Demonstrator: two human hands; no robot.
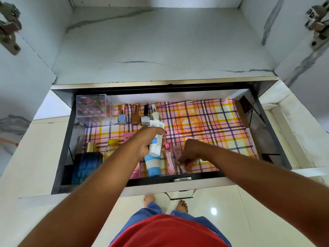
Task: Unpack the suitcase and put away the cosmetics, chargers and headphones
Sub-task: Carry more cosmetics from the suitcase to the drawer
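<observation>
Head view showed the cosmetics largely stowed in the open black-walled drawer (pixel 67 139) lined with glossy pink-and-yellow checked paper. The left hand (pixel 147 141) gripped a smooth white-and-blue plastic tube (pixel 156 145) above its twin; the right hand (pixel 188 155) pinched a small pale pink tube (pixel 182 166) near the front. No suitcase, chargers or headphones were visible, so those probably remained.

Pink box (pixel 128 138): lettering mostly covered by left forearm. Small item under right hand (pixel 191 154): blurred, unidentifiable. Clear organiser (pixel 92 107) contents: indistinct.
</observation>
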